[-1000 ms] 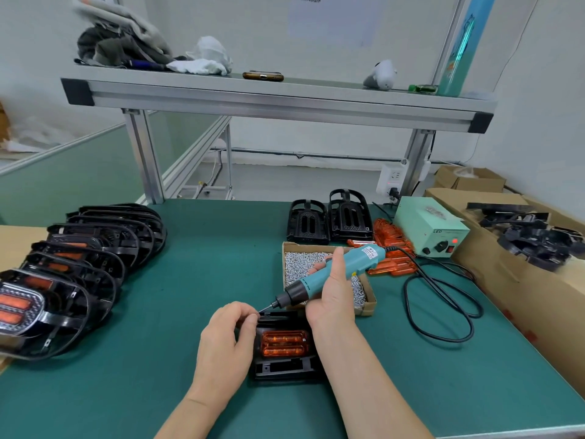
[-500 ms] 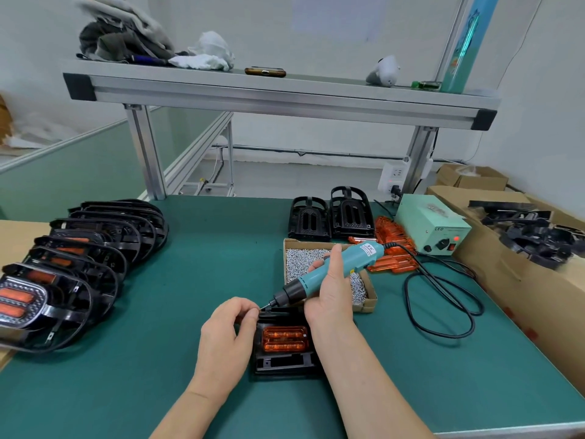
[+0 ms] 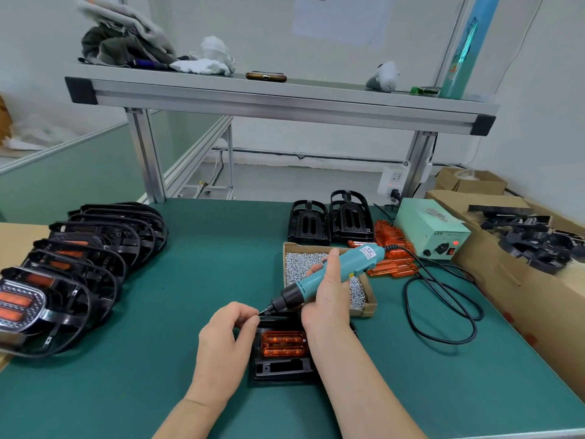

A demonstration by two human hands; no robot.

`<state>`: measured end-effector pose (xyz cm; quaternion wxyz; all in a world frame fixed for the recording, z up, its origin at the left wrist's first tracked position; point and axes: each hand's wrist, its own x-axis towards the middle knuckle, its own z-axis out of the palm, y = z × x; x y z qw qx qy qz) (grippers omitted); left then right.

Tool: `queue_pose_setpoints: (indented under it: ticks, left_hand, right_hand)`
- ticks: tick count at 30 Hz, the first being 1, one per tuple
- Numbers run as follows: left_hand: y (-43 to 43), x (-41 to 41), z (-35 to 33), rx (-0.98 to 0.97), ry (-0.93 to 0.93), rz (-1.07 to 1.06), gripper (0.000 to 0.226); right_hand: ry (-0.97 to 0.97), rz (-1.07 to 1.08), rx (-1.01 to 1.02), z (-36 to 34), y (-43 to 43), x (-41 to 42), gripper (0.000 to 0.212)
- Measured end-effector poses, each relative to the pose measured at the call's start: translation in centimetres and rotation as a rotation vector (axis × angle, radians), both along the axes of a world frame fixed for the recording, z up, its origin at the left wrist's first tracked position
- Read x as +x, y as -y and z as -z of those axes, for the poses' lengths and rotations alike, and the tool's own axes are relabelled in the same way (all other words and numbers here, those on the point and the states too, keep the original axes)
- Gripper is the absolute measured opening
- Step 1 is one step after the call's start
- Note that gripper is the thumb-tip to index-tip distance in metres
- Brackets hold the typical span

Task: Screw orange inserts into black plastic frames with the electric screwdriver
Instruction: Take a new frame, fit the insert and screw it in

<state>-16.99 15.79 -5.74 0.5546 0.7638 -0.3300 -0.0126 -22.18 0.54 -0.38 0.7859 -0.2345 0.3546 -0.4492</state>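
A black plastic frame [image 3: 281,369] lies flat on the green mat near the front edge, with an orange insert [image 3: 283,343] seated in it. My right hand [image 3: 329,299] grips the teal electric screwdriver [image 3: 332,274], tilted so its bit points down-left at the frame's far left corner. My left hand [image 3: 226,340] rests at the frame's left side, its fingertips curled and pinched right at the bit's tip. What the fingertips pinch is too small to make out.
A cardboard tray of silver screws [image 3: 300,264] sits behind the frame. Loose orange inserts [image 3: 392,248], two bare black frames [image 3: 329,220] and the green power box [image 3: 430,232] with its looped cable [image 3: 443,308] stand right. Several finished frames [image 3: 79,264] overlap at left. Cardboard boxes [image 3: 522,280] line the right edge.
Both hands and the screwdriver stay at the frame's far left corner. The view has shifted slightly; the bit tip sits a little closer to my left fingertips.
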Motion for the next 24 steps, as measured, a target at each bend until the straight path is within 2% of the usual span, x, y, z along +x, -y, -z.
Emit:
queue_pose_setpoints:
  ticks: [7,15,19,21,24]
  left_hand:
    - [0.1,0.0,0.2,0.031,0.11,-0.007,0.03]
    - [0.2,-0.3,-0.2,0.065,0.123,0.062,0.033]
    - [0.1,-0.1,-0.5,-0.018,0.009,-0.002,0.022]
    - [-0.2,0.2,-0.8,-0.012,-0.071,-0.016,0.033]
    - [-0.5,0.4,-1.3,0.108,-0.156,0.158,0.052]
  right_hand:
    - [-0.01,0.003,-0.068,-0.2,-0.3,-0.1,0.023]
    - [-0.058,0.07,-0.21,-0.8,-0.3,-0.6,0.031]
    - [-0.066,0.102,-0.339,-1.7,-1.0,-0.8,0.032]
    - [-0.061,0.127,-0.42,-2.2,-1.4,-1.0,0.027]
    - [-0.056,0.133,-0.517,-2.7,-2.0,-1.3,0.019]
